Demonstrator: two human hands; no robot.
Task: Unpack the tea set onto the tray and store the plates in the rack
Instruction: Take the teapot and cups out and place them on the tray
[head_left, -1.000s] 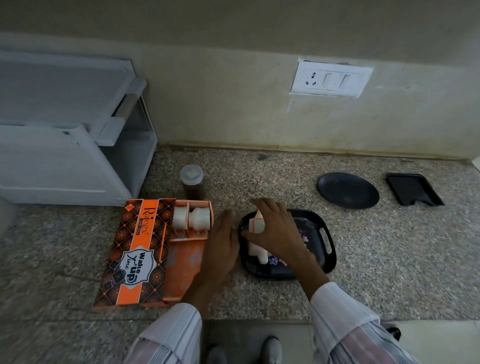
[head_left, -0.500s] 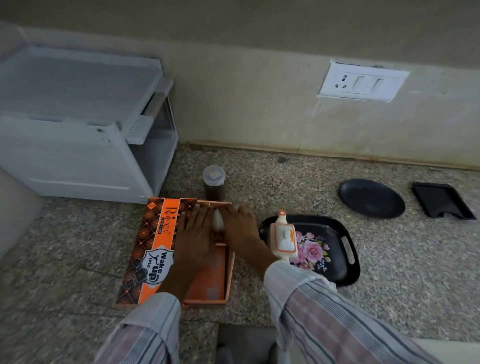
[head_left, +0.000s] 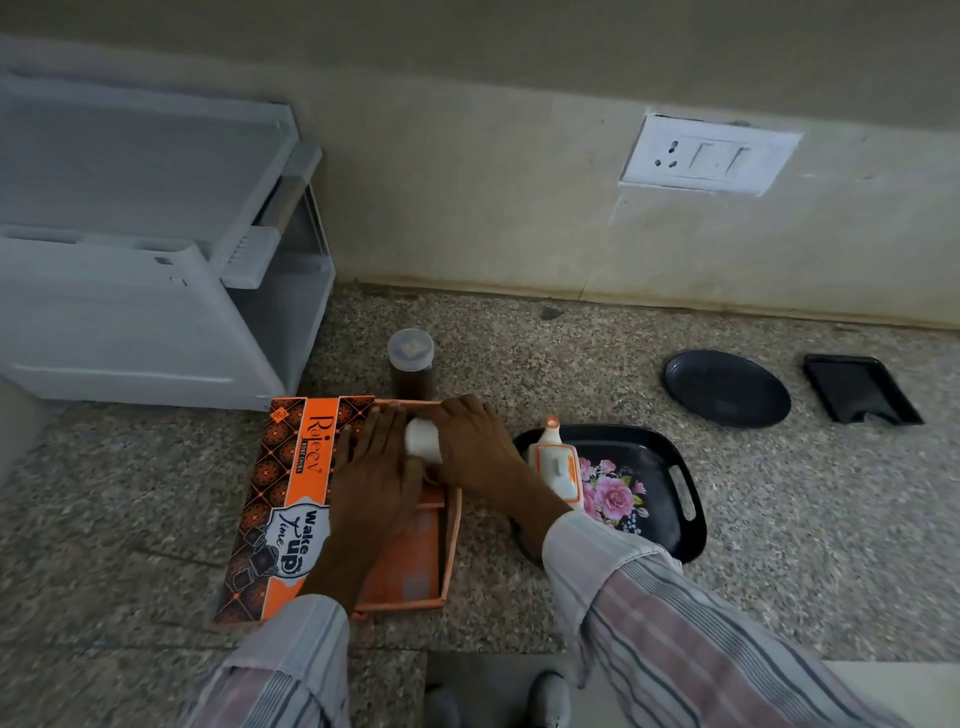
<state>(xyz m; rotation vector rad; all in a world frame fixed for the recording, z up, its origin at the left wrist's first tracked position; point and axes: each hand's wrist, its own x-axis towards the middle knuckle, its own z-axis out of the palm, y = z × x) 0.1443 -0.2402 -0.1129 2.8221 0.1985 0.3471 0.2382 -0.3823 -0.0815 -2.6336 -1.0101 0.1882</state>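
An orange and black tea set box (head_left: 291, 499) lies open on the granite counter. Both my hands reach into its top compartment. My right hand (head_left: 470, 449) curls round a white cup (head_left: 422, 440) that shows between the hands. My left hand (head_left: 374, 467) lies over the compartment's left part, hiding whatever is under it. A white and orange teapot (head_left: 556, 462) stands at the left end of the black flowered tray (head_left: 670, 462). A round black plate (head_left: 727, 387) and a rectangular black plate (head_left: 857, 387) lie at the back right. The white rack (head_left: 156, 291) stands at the left.
A lidded jar (head_left: 410, 358) of dark contents stands just behind the box. A wall with a switch plate (head_left: 706, 156) runs along the back of the counter. The counter's front edge is close to my sleeves.
A second ago my right hand was on the teapot at the tray and my left beside the box. Both hands have since moved into the box's cup compartment; the teapot stands alone on the tray.
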